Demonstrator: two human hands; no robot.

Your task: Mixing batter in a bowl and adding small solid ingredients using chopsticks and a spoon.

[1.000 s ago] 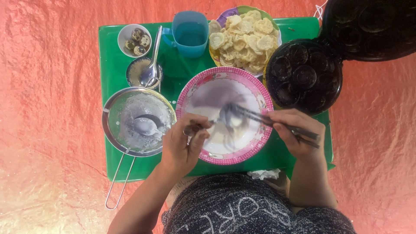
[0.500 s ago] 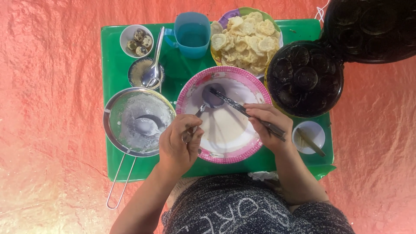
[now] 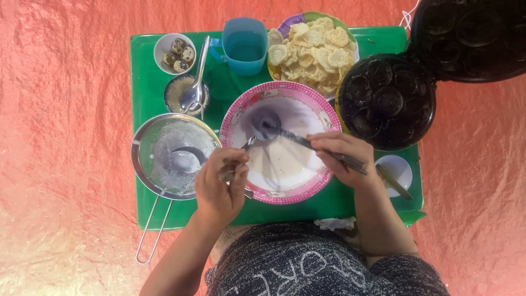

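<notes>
A pink-rimmed bowl [image 3: 327, 112] with white batter sits in the middle of a green tray [image 3: 143, 71]. My right hand [image 3: 342, 156] is over the bowl's right rim, closed on a dark ladle [image 3: 285, 131] whose scoop lies near the bowl's upper left. My left hand [image 3: 219, 186] rests at the bowl's left rim, fingers closed on a small metal utensil [image 3: 247, 144] that points into the bowl.
A metal sieve [image 3: 172, 156] with floury residue lies left of the bowl, handle toward me. Behind stand a blue cup [image 3: 245, 45], a plate of crackers [image 3: 312, 46], a small bowl of speckled eggs [image 3: 175, 52] and a spoon [image 3: 196, 90]. An open black multi-well pan [image 3: 386, 101] is at right.
The ladle's scoop has swept from the bowl's middle toward its upper left. My right hand has shifted left over the rim, uncovering a small white dish at the tray's right.
</notes>
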